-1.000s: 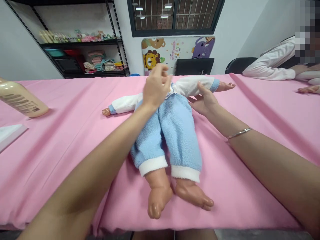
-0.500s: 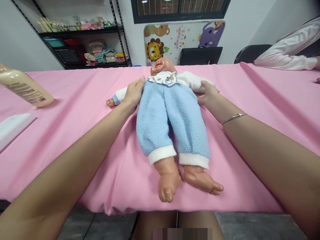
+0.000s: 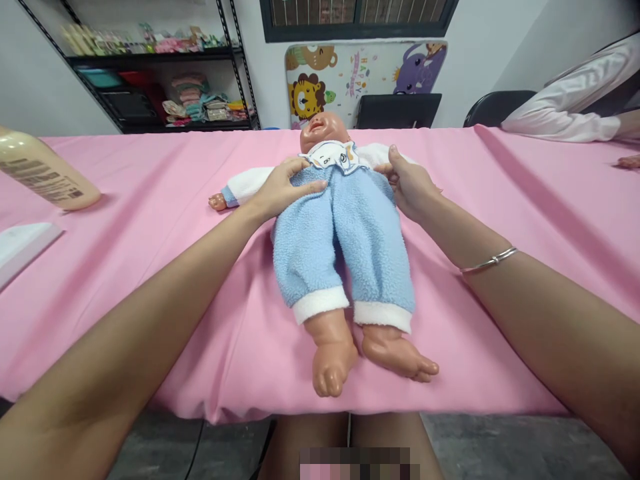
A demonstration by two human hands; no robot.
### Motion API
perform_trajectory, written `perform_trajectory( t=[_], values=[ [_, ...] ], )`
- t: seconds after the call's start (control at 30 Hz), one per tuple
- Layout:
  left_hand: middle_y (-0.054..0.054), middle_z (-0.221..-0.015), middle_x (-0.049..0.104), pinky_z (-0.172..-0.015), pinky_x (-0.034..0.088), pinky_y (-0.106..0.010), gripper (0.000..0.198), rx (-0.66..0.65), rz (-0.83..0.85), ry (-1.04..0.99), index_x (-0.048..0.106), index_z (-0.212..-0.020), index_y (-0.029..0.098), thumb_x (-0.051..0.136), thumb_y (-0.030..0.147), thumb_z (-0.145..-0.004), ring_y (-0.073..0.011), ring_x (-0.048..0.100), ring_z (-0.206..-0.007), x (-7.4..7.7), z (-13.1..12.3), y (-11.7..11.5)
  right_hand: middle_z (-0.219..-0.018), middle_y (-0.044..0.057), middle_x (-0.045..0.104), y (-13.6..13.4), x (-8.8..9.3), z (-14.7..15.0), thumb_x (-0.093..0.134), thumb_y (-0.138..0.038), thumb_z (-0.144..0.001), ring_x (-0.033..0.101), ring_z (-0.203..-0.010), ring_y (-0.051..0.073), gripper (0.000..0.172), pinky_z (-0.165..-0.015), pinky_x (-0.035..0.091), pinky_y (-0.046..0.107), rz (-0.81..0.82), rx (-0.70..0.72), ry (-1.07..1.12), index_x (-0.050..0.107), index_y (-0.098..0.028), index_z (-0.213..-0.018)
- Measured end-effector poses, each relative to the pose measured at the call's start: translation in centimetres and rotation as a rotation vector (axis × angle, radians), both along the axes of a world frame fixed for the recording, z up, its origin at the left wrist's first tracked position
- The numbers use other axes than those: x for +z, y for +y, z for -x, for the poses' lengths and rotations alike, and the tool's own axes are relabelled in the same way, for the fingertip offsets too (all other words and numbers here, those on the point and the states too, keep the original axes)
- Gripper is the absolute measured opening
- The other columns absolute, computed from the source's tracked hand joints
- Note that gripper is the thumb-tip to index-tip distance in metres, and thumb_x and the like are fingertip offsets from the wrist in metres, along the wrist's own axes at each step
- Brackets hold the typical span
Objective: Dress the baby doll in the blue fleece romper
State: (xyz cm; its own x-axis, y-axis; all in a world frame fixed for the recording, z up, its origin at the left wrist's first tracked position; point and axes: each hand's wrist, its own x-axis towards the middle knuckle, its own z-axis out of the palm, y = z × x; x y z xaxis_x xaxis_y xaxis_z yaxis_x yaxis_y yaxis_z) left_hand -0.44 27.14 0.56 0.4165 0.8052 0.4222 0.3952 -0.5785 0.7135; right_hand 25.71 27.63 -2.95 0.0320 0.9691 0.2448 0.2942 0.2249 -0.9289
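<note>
the pink table (image 3: 150, 267) ran the width of the room; the doll (image 3: 340, 227) lay on its back at the middle of it, long axis running away from the person, head at the far end, bare feet over the near edge; the left hand (image 3: 280, 190) rested open, fingers spread flat on the doll's chest; the right hand (image 3: 407, 183) pinched the blue suit at the shoulder; a tan bottle (image 3: 43, 173) lay far left.

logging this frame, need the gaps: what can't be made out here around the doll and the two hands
- Doll's right sleeve: head view, the right hand covers it.
- Left hand fingertips: whether they pinch the blue fleece or only rest on it cannot be told.
- Bottle: cut off by the left edge; label print too small to read.
- White flat thing: cut off by the left edge.
- Shelf items: too small.
</note>
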Motion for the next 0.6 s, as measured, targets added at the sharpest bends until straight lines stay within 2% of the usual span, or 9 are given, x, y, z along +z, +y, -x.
perform_trajectory(
  t=[0.07,0.17,0.3,0.37,0.47,0.53,0.6],
  values=[
    [-0.008,-0.112,0.061,-0.099,0.043,-0.035,0.051,-0.038,-0.026,0.055,0.059,-0.106,0.014,0.071,0.049,-0.071,-0.0229,0.054,-0.109,0.0,0.0,0.1,-0.087,0.008,0.060,-1.2,1.3,0.8,0.063,-0.069,-0.073,0.058,-0.084,0.018,0.055,-0.082,0.051,0.036,0.002,0.063,0.039,0.066,-0.015,-0.084],
    [-0.007,-0.107,0.062,-0.097,0.043,-0.034,0.048,-0.017,-0.081,0.094,0.057,-0.102,0.013,0.070,0.049,-0.072,-0.0220,0.055,-0.104,-0.2,0.2,0.7,-0.096,0.008,0.063,-2.5,2.5,1.5,0.082,-0.048,-0.059,0.058,-0.093,0.020,0.047,-0.090,0.048,0.038,-0.048,0.153,-0.070,0.068,-0.016,-0.091],
    [-0.005,-0.095,0.063,-0.094,0.045,-0.033,0.038,0.033,-0.147,0.110,0.057,-0.092,0.014,0.068,0.047,-0.076,-0.0204,0.056,-0.097,-0.5,0.4,1.6,-0.102,0.007,0.063,-3.0,2.8,2.2,0.079,-0.032,-0.064,0.058,-0.100,0.022,0.032,-0.099,0.044,0.041,-0.166,0.144,-0.192,0.066,-0.016,-0.089],
    [-0.005,-0.091,0.063,-0.091,0.047,-0.033,0.036,0.037,-0.141,0.086,0.056,-0.091,0.015,0.069,0.046,-0.077,-0.0204,0.057,-0.097,-0.4,0.4,2.0,-0.106,0.007,0.062,-2.9,2.7,2.6,0.077,-0.026,-0.065,0.057,-0.103,0.022,0.032,-0.099,0.044,0.040,-0.223,0.144,-0.213,0.064,-0.016,-0.092],
    [-0.005,-0.088,0.061,-0.084,0.050,-0.034,0.032,0.023,-0.032,-0.030,0.056,-0.095,0.016,0.062,0.045,-0.084,-0.0193,0.060,-0.092,0.1,0.5,2.0,-0.106,0.007,0.060,-2.7,2.5,3.3,0.077,-0.023,-0.065,0.056,-0.102,0.022,0.039,-0.093,0.045,0.038,-0.212,0.090,-0.222,0.059,-0.016,-0.099],
    [-0.005,-0.087,0.061,-0.080,0.051,-0.033,0.031,0.012,0.070,-0.109,0.056,-0.098,0.017,0.059,0.046,-0.087,-0.0186,0.061,-0.090,0.3,0.5,1.6,-0.096,0.007,0.059,-2.7,2.5,3.6,0.076,-0.025,-0.068,0.055,-0.095,0.022,0.031,-0.090,0.044,0.037,-0.173,0.073,-0.275,0.059,-0.015,-0.092],
    [-0.005,-0.085,0.061,-0.079,0.051,-0.033,0.033,-0.003,0.162,-0.135,0.059,-0.095,0.016,0.063,0.047,-0.084,-0.0188,0.061,-0.089,0.5,0.6,1.2,-0.079,0.005,0.054,-2.8,2.6,3.9,0.072,-0.026,-0.074,0.052,-0.085,0.019,0.020,-0.086,0.041,0.035,-0.153,0.076,-0.334,0.057,-0.014,-0.077]
  ],
)
